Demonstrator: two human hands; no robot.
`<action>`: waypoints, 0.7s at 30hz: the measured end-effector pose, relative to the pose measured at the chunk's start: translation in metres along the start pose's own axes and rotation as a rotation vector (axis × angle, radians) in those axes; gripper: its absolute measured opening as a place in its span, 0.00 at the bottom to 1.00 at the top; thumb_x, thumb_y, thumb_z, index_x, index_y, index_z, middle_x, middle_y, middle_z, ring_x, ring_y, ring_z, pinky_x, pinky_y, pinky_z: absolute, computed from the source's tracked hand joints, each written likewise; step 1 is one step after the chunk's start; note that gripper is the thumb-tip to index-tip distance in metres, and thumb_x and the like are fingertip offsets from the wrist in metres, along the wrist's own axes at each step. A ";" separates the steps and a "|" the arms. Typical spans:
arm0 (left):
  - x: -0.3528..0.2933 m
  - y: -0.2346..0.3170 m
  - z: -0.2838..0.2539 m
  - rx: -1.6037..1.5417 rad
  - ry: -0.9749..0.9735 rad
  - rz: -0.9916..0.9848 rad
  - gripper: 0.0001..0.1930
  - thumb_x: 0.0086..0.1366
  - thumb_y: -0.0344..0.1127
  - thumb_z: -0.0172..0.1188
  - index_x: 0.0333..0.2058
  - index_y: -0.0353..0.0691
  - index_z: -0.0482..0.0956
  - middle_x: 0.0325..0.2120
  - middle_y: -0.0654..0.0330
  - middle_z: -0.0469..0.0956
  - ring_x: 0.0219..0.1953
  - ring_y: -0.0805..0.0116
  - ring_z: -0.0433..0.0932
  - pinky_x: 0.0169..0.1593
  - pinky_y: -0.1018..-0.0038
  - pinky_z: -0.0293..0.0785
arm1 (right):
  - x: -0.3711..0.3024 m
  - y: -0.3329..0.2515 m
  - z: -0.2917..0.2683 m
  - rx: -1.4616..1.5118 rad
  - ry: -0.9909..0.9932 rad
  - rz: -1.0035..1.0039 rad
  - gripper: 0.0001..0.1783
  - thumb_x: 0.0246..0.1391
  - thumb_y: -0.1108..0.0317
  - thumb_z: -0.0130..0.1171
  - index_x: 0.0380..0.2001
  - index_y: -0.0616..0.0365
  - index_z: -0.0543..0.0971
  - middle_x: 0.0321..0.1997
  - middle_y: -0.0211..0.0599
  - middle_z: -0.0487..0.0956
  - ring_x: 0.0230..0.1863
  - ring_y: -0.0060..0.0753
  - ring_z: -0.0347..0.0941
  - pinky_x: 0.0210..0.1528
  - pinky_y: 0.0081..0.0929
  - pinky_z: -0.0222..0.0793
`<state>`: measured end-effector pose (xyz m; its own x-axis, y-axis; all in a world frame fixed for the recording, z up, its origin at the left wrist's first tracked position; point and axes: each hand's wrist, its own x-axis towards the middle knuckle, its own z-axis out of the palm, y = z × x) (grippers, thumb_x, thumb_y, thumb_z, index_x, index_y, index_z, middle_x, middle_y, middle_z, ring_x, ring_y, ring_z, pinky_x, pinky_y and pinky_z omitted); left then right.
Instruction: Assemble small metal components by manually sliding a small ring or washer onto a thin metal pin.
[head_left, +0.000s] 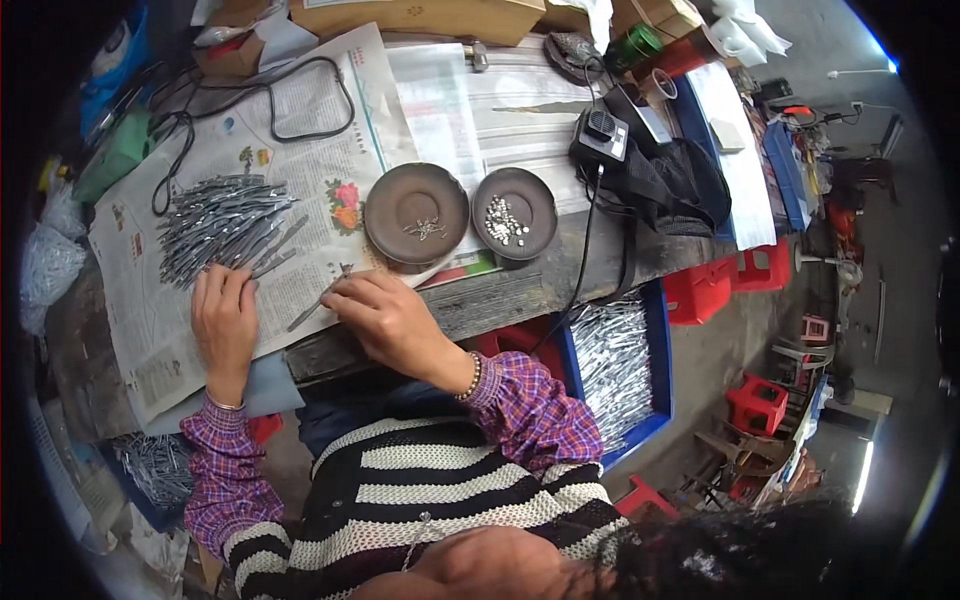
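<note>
A heap of slim grey metal strips (225, 222) lies on newspaper spread over the workbench. My left hand (224, 318) is at the heap's near edge with its fingers bent together; whatever they hold is hidden beneath them. One or two strips lie loose just to the right of its fingertips. Between the thumb and fingers of my right hand (385, 318) is a thin grey metal strip (303, 315), slanting down to the left over the newspaper. Beyond that hand stand two round brown dishes: the larger dish (377, 212) contains tiny pins, the smaller dish (546, 212) small shiny silvery pieces.
A black cable (272, 100) loops over the newspaper (150, 345). A hammer (478, 57) lies at the back. Right of the dishes are a black boxy device (600, 135) and a black bag (690, 190). Below the bench edge, a blue crate (660, 350) is full of metal strips.
</note>
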<state>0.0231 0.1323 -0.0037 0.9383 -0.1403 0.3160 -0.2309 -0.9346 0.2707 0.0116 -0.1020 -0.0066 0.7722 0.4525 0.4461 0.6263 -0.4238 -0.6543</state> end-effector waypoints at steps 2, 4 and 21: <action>-0.001 0.000 0.005 0.053 0.009 0.035 0.06 0.53 0.25 0.58 0.31 0.35 0.74 0.29 0.55 0.70 0.35 0.55 0.70 0.40 0.65 0.66 | -0.003 -0.001 -0.004 0.037 -0.003 0.013 0.21 0.37 0.79 0.59 0.41 0.61 0.76 0.40 0.41 0.76 0.43 0.43 0.72 0.44 0.35 0.69; 0.000 0.002 0.004 0.110 0.017 0.064 0.05 0.53 0.25 0.57 0.31 0.35 0.74 0.29 0.55 0.70 0.35 0.55 0.70 0.40 0.65 0.66 | -0.008 -0.001 -0.008 0.078 -0.009 0.023 0.21 0.37 0.79 0.59 0.41 0.61 0.76 0.39 0.41 0.76 0.42 0.44 0.72 0.44 0.36 0.69; -0.004 0.010 0.004 0.042 0.025 0.099 0.09 0.53 0.25 0.58 0.34 0.35 0.76 0.32 0.57 0.72 0.36 0.57 0.71 0.42 0.66 0.67 | -0.071 0.074 -0.115 -0.410 0.151 0.462 0.18 0.56 0.69 0.53 0.50 0.61 0.73 0.53 0.46 0.74 0.58 0.50 0.67 0.61 0.42 0.58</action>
<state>0.0177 0.1220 -0.0065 0.9047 -0.2245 0.3621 -0.3104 -0.9295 0.1992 0.0160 -0.2561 -0.0163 0.9605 0.0477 0.2742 0.1914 -0.8283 -0.5266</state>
